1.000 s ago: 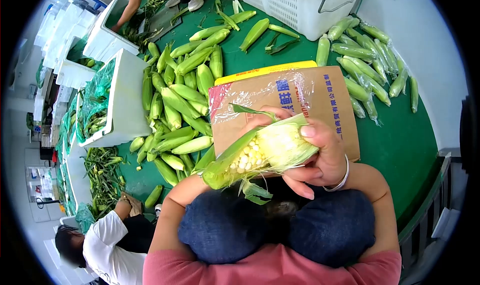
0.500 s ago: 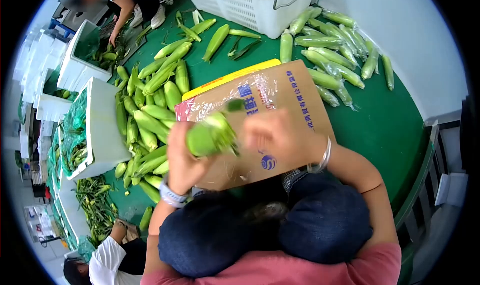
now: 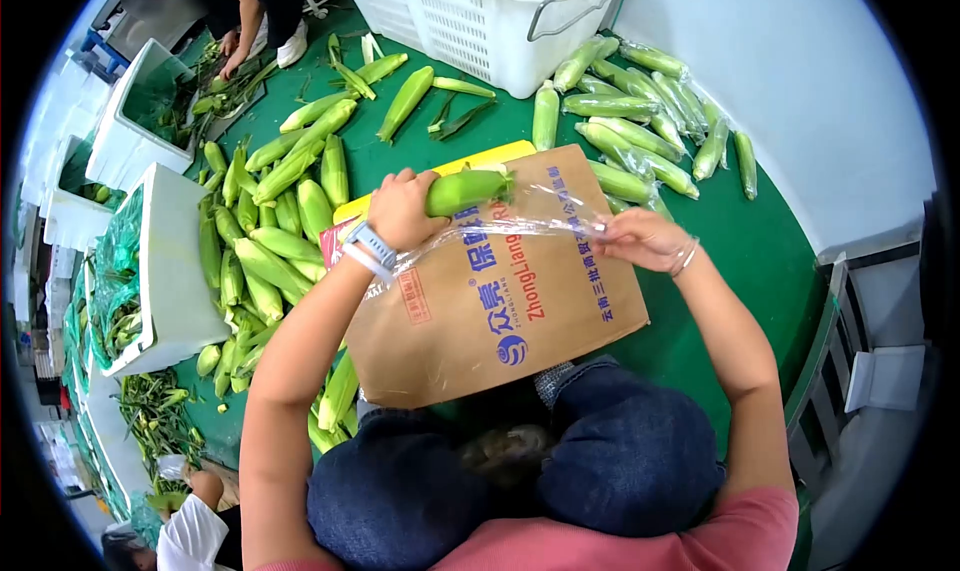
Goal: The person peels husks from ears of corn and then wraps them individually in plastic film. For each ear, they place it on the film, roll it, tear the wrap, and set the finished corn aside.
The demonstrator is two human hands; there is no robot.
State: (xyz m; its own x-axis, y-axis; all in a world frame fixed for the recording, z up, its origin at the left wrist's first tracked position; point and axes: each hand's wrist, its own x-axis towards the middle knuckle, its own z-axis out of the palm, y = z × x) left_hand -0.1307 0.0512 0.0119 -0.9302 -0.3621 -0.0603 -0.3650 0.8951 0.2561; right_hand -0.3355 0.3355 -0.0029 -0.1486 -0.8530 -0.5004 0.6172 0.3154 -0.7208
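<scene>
My left hand (image 3: 402,211) is closed around one end of a green ear of corn (image 3: 468,193), held above the cardboard (image 3: 410,361) across my knees. My right hand (image 3: 645,241) pinches the edge of a clear plastic film (image 3: 545,224) between thumb and fingers. That film stretches taut from near the left hand, just below the ear, to the right fingertips. Blue and red printing shows on the brown cardboard, and more clear film lies crumpled on its left part. Beneath the cardboard's far edge is a yellow sheet (image 3: 510,153).
Unwrapped corn (image 3: 270,261) is piled at left beside a white foam box (image 3: 180,261). Film-wrapped ears (image 3: 640,136) lie at the upper right. A white crate (image 3: 460,31) stands at the back. Two people work at the left, among husks (image 3: 160,416) and boxes.
The ear has moved up and right in my left hand. My right hand has shifted right and now draws out film. My view has shifted slightly.
</scene>
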